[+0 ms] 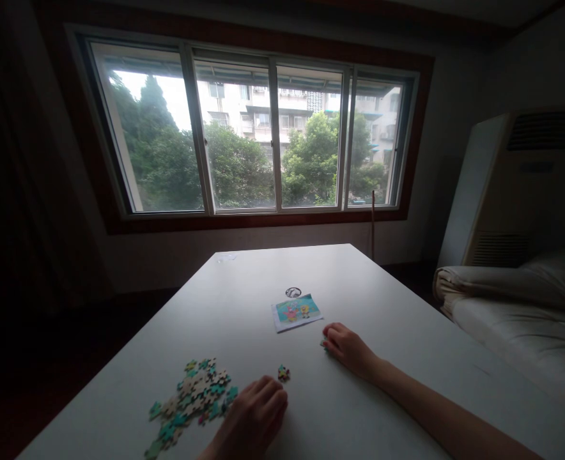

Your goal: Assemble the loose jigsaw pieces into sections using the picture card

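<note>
A loose pile of jigsaw puzzle pieces (pixel 193 396), some teal-green and some showing plain beige backs, lies on the white table. My left hand (pixel 258 409) rests at the pile's right edge with its fingers curled down; whatever they hold, if anything, is hidden. Just beyond its knuckles sits a small dark multicoloured cluster of pieces (pixel 283 373). Further to the right, my right hand (pixel 347 348) has its fingers closed on a greenish puzzle piece (pixel 323 343) at the tabletop. A colourful picture sheet (pixel 298 312) with cartoon figures lies beyond my right hand.
Behind the picture sheet is a round hole-like spot (pixel 293 292) in the table (pixel 282 268). Scraps (pixel 227 257) lie at the far left corner. A padded sofa (pixel 522 306) and a tall air conditioner (pixel 507 185) stand at right. Windows (pixel 239 140) line the far wall.
</note>
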Demonstrator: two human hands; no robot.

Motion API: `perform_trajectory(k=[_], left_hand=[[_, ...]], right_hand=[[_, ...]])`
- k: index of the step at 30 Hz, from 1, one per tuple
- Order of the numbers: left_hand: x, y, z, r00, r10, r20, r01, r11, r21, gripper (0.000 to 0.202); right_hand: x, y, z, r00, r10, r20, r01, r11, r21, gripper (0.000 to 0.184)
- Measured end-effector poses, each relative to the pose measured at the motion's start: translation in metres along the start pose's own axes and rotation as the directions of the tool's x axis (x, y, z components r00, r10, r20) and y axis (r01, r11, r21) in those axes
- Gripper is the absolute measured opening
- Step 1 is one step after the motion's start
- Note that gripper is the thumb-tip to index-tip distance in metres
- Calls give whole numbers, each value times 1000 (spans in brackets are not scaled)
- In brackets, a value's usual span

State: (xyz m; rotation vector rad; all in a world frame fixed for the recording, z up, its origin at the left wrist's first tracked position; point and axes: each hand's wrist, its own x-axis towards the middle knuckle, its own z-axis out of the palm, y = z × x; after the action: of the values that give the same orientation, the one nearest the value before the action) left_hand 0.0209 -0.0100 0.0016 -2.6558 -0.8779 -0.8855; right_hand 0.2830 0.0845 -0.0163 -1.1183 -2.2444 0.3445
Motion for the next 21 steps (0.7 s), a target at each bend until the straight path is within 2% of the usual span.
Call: perform_trajectory(k=[5,8,13,16,18,21], left_hand=[[-2,-5,2,995,-95,39,97,994,-45,18],[-6,-9,5,984,-167,61,170,985,-41,20],[-20,-25,18,939,-337,-68,342,933,107,27],[-27,-38,24,893,-436,-113,450,878,165,24],[-27,-45,24,864,-498,-70,502,845,186,21],[-22,-52,18,813,-579,66,555,804,214,17]], right_hand=[[-2,-1,1,999,21,-49,-20,1000,17,18],[-4,0,0,1000,1,-30,0,1000,28,15],[-4,1,-2,984,-159,76,158,987,20,30],[-3,0,-2,981,-176,86,177,984,-1,24],[-3,-1,-2,983,-166,82,167,986,-8,22],[-3,-2,-2,986,-151,75,152,988,-4,23]])
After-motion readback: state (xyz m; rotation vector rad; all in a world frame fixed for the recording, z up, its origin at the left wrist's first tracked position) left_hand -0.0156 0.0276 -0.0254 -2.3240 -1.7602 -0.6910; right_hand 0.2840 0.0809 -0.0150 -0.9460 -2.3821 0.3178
